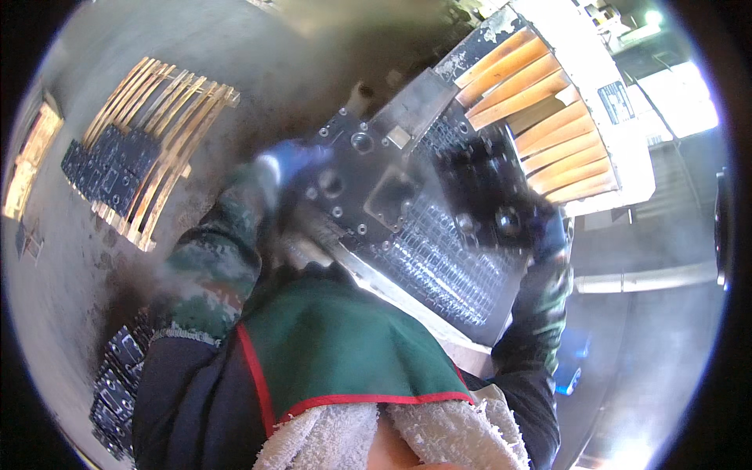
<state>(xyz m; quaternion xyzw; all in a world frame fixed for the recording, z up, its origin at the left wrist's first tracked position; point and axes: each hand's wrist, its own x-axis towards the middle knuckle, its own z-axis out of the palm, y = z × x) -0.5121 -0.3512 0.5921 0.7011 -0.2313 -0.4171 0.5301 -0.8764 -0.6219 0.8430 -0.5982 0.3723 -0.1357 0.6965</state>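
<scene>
My left hand (301, 159), in a blue glove and blurred, grips the left edge of a flat dark metal plate (352, 176) with round holes and a square cut-out. That plate hangs partly over the near left side of a metal mesh conveyor (450, 270). On the right, my right hand (551, 237), also gloved and smeared by motion, closes on the edge of a second dark metal plate (482, 188) with large round holes. This plate is blurred over the belt, and I cannot tell whether it touches it. The fingers of both hands are mostly hidden.
Orange strip curtains (568, 145) hang at the mouth of a pale machine (634, 168) beyond the belt. A wooden pallet (176, 125) on the left floor bears stacked dark plates (113, 168). More plates (117, 384) are stacked by my left elbow. A pale pipe (642, 278) runs at right.
</scene>
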